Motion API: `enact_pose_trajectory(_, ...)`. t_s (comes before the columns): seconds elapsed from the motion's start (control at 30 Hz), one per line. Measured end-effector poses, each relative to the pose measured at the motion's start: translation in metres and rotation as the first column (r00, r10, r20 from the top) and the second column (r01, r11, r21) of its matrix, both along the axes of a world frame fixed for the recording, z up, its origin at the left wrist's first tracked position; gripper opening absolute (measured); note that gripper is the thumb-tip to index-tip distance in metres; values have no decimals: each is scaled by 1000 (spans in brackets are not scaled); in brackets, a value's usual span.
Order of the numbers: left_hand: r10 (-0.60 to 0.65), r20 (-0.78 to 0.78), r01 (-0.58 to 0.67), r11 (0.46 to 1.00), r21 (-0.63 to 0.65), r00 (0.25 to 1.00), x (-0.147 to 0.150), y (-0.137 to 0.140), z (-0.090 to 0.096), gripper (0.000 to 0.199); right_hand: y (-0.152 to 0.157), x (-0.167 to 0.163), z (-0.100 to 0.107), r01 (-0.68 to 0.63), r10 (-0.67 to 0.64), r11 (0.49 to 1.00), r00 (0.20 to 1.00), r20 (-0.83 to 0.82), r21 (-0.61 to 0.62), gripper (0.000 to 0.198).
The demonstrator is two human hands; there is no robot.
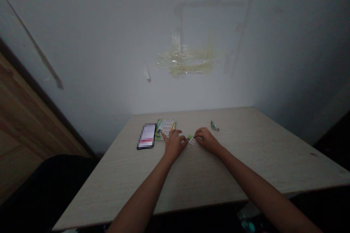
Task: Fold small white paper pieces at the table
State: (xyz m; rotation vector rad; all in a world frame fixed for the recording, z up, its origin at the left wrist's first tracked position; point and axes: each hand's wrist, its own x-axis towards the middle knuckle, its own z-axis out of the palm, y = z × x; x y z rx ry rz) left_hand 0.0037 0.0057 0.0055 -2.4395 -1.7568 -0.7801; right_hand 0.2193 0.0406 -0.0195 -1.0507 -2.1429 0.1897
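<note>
Between my two hands, low over the middle of the table, is a small white-and-green printed piece of paper (192,141). The thumb and forefinger of my left hand (174,144) pinch its left side, while the other fingers stretch out above. My right hand (206,139) is closed on its right side with the fingertips together. Just beyond my left hand lies a colourful printed sheet or booklet (165,125) with rows of small red and white blocks, partly covered by the fingers. A small crumpled or folded green-and-white piece (214,126) rests past my right hand.
A phone (147,136) with a lit, blurred screen lies left of the printed sheet. The pale wooden table (131,182) meets a grey wall (109,43) bearing strips of clear tape (188,60). A dark chair-like shape (54,185) stands at the left.
</note>
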Motion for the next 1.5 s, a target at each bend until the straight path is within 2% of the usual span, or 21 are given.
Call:
enact_pose_trajectory(0.27,-14,21,15,1000,-22,1000,3,4,-1,15,0,-2,-2,53,-53,998,999,-5,-21,13)
enact_pose_trajectory(0.4,2,-1,-2,997,-77,1000,4,5,2,16,0,-3,-1,82,-81,996,997,18,-39,13)
enact_pose_trajectory(0.63,-21,-54,16,996,-90,998,8,4,6,21,0,-3,-2,78,-77,995,997,16,-65,14)
enact_pose_trajectory(0.93,-18,-80,12,997,-73,997,9,8,0,23,-2,-3,1,86,-86,993,996,8,-76,16)
enact_pose_trajectory(1.5,35,-85,-40,998,-52,996,16,10,3,21,5,-4,-5,124,-126,987,992,-6,-102,13)
